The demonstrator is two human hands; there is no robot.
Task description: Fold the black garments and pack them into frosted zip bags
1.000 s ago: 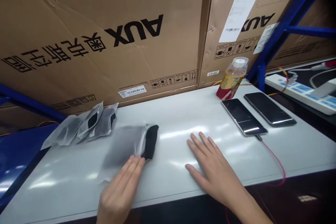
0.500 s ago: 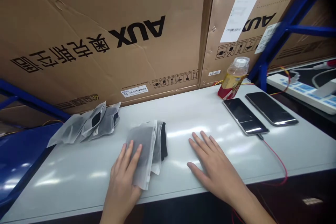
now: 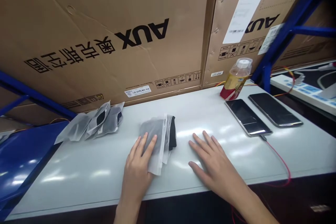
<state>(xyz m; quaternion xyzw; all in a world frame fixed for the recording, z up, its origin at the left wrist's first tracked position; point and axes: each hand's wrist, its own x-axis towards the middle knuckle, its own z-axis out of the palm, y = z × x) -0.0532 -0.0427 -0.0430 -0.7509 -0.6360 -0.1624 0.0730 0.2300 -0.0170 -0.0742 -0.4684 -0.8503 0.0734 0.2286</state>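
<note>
Left hand [image 3: 138, 168] fingers flat on the frosted pouch [image 3: 157, 140] — right hand [image 3: 214, 162] splayed on the table [image 3: 78, 178].

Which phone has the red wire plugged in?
The phone nearer the right hand; a red cable runs from its near end. The other phone shows none.

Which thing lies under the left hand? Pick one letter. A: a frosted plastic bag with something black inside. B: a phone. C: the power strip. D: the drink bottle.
A: the left hand lies flat on the frosted bag, a black item showing at its right edge.
</note>
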